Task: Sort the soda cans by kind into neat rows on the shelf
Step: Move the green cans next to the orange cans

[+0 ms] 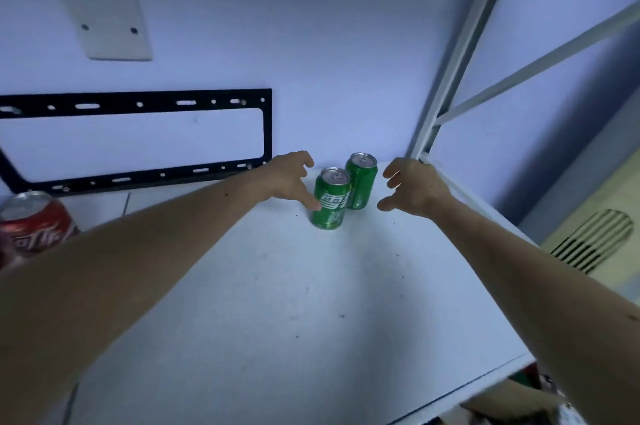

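On shelf (pixel 277 286): green cans (pixel 330 197) between spread-grip hands (pixel 287 178); red can (pixel 31 222) far left.

Two cans stood upright on the shelf (pixel 277 303) near its back right corner, the nearer can (pixel 330 197) touching the farther can (pixel 361 181). My left hand (pixel 287 178) was left of them, my right hand (pixel 414 189) right; a third can (pixel 33 223) stood far left.

green cans (pixel 330 199): glossy printed metal, your bare silver tops catch the light | red can (pixel 33 222): same glossy metal | shelf (pixel 277 303): matt white board, faintly speckled | shelf post (pixel 460 54): smooth pale painted metal | wall bracket (pixel 138 105): matt black metal
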A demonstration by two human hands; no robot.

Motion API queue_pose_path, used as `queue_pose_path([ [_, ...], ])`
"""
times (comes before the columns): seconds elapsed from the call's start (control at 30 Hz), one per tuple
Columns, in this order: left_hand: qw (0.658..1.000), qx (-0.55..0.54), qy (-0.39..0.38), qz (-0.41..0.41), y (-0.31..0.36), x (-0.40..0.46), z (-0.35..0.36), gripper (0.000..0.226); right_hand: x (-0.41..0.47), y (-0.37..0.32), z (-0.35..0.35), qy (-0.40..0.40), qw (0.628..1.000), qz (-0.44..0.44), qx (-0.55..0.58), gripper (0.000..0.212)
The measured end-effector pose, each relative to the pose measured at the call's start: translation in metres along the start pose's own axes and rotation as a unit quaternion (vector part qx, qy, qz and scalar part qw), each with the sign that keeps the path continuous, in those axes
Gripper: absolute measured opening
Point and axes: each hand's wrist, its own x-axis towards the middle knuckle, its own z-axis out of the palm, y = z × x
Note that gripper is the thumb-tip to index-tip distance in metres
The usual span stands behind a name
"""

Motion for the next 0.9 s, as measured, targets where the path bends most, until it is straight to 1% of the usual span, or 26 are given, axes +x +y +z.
queue_pose_path([
  [0.07,1.000,-0.014,-0.003,-0.016,-0.004,0.014,0.015,0.101,0.021,0.012,0.011,-0.016,1.000,-0.006,0.022,0.066],
  [0.13,0.999,-0.030,0.007,-0.025,-0.009,0.027,0.030,0.109,0.043,0.021,0.023,-0.033,0.998,-0.015,0.048,0.082],
  [0.2,0.999,-0.040,0.031,-0.019,-0.014,0.037,0.043,0.108,0.061,0.029,0.036,-0.042,0.996,-0.025,0.075,0.097],
  [0.27,0.996,-0.061,0.070,-0.003,-0.021,0.046,0.054,0.099,0.078,0.034,0.046,-0.048,0.992,-0.036,0.110,0.105],
  [0.37,0.991,-0.077,0.108,0.028,-0.024,0.053,0.066,0.086,0.096,0.042,0.058,-0.063,0.984,-0.049,0.161,0.101],
  [0.5,0.990,-0.084,0.109,0.041,-0.026,0.057,0.073,0.078,0.107,0.052,0.074,-0.086,0.975,-0.078,0.189,0.089],
  [0.67,0.987,-0.083,0.131,0.035,-0.023,0.056,0.073,0.074,0.111,0.056,0.083,-0.066,0.976,-0.083,0.190,0.078],
  [0.7,0.987,-0.085,0.134,0.034,-0.023,0.055,0.073,0.075,0.111,0.057,0.084,-0.068,0.975,-0.082,0.194,0.077],
  [0.8,0.986,-0.089,0.141,0.030,-0.021,0.054,0.075,0.078,0.108,0.062,0.088,-0.105,0.966,-0.089,0.217,0.083],
  [0.9,0.984,-0.084,0.154,0.020,-0.021,0.053,0.075,0.075,0.108,0.064,0.095,-0.117,0.949,-0.102,0.275,0.084],
])
